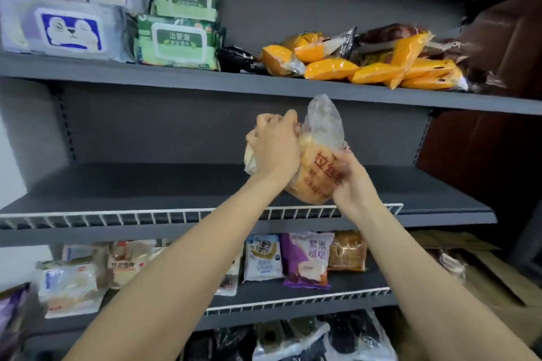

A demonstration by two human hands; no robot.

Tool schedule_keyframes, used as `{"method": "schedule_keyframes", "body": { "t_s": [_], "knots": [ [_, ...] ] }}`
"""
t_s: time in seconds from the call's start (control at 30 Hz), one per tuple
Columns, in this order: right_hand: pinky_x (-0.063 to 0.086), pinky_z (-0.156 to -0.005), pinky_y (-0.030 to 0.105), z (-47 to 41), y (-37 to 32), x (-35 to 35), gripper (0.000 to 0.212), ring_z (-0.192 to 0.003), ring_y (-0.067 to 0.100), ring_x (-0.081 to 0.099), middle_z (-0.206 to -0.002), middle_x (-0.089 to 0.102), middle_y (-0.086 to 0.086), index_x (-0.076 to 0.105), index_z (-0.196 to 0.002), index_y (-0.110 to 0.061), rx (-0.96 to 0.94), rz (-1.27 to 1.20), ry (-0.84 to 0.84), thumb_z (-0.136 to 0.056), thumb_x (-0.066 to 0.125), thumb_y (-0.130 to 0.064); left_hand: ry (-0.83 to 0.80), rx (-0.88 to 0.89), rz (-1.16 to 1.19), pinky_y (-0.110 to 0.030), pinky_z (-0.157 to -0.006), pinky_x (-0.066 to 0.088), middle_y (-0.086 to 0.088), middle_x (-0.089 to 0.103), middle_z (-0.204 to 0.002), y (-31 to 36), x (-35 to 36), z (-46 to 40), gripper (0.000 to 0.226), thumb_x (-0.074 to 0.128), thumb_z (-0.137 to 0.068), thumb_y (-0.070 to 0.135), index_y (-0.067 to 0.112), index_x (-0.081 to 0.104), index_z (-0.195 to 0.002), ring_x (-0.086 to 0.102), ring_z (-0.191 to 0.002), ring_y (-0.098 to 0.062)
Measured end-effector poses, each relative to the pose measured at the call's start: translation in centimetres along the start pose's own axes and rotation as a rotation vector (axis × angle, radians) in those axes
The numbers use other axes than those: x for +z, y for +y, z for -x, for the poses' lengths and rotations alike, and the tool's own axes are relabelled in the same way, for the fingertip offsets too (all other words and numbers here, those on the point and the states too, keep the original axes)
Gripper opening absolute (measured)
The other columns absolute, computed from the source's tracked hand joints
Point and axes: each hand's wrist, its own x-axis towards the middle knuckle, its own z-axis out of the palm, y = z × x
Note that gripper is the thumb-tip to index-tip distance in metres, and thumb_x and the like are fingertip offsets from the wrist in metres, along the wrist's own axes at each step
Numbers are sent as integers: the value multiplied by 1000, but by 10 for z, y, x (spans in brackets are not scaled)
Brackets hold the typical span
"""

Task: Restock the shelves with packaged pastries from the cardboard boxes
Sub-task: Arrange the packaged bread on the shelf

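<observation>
Clear pastry bag (pixel 321 161), red lettering; dark grey shelf (pixel 146 184)

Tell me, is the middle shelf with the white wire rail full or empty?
Empty: the middle shelf shows only bare grey board; the pastry bag is in both hands, not set down.

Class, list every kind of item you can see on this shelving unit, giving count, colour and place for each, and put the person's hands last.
Wet-wipe packs: two grey-blue, two green, top shelf left.
Orange packets: a pile, count unclear, top shelf right.
Middle shelf: one, dark grey, bare, white wire rail in front.
Packaged pastries: several, white, purple and brown, third shelf.
Cardboard box: brown, lower right.
Bread packet: one, clear with red print, held before middle shelf.
Left hand: gripping packet's left side.
Right hand: gripping packet's right side.
</observation>
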Motion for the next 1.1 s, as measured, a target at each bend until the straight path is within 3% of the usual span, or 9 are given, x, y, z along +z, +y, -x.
{"method": "schedule_keyframes", "body": {
  "t_s": [0.1,0.2,0.27,0.37,0.53,0.7,0.83,0.97,1.1],
  "knots": [
    [46,-99,41,-26,-7,-40,66,-116,27,57,-128,60,14,44,-133,-7,-110,130,31,-76,69,-28,-66,29,123,-37,-92,29,0,59,-96,18,43,-23,16,35,-95,14,17,50,-93,37,-116,-20],
    [48,-91,34,-43,-24,-71,95,-113,23,59,-121,63,9,44,-128,-13,-136,406,106,-52,85,-52,-159,-41,251,-34,-100,30,1,51,-115,29,93,-32,27,33,-98,19,18,56,-112,34,-121,-19],
    [50,-90,36,-57,-34,-97,79,-108,21,61,-111,64,2,46,-117,-23,-159,478,161,-53,85,-49,-186,-73,287,-33,-101,31,0,44,-125,46,125,-31,27,34,-98,23,19,55,-115,32,-122,-22],
    [52,-87,38,-79,-46,-138,52,-100,20,62,-108,61,3,41,-109,-23,-207,484,272,-74,79,-27,-147,43,218,-39,-94,30,-1,58,-110,75,167,-29,24,34,-91,6,16,53,-101,35,-121,-23],
    [53,-74,34,-132,-77,-216,52,-85,17,61,-93,57,2,37,-112,-9,-180,451,434,-78,75,-22,-145,35,160,-38,-86,32,-2,58,-107,110,241,-52,17,40,-94,8,19,52,-92,40,-112,-24],
    [55,-85,40,-210,-118,-316,61,-103,29,64,-116,62,13,45,-127,-4,-149,397,589,-78,74,-23,-134,-157,49,-55,-106,29,-7,54,-119,146,308,-91,16,40,-97,11,17,54,-103,37,-122,-29],
    [49,-94,38,-258,-147,-373,79,-113,30,57,-127,54,15,30,-139,-5,-126,502,656,-79,73,-33,-98,-155,89,-60,-102,33,-10,58,-111,160,357,-107,15,41,-99,20,18,53,-90,44,-117,-31],
    [45,-102,42,-304,-159,-400,86,-123,37,50,-137,46,20,16,-144,-5,-118,602,590,-84,69,-36,-65,-132,94,-49,-93,41,0,54,-90,162,388,-108,15,45,-96,16,16,50,-82,46,-104,-27],
    [41,-104,46,-347,-163,-407,86,-126,38,47,-138,45,23,13,-145,-5,-106,644,593,-85,67,-35,-72,-81,41,-45,-89,44,-1,56,-90,157,397,-114,12,46,-96,15,13,52,-86,50,-102,-30]
  ]
}}
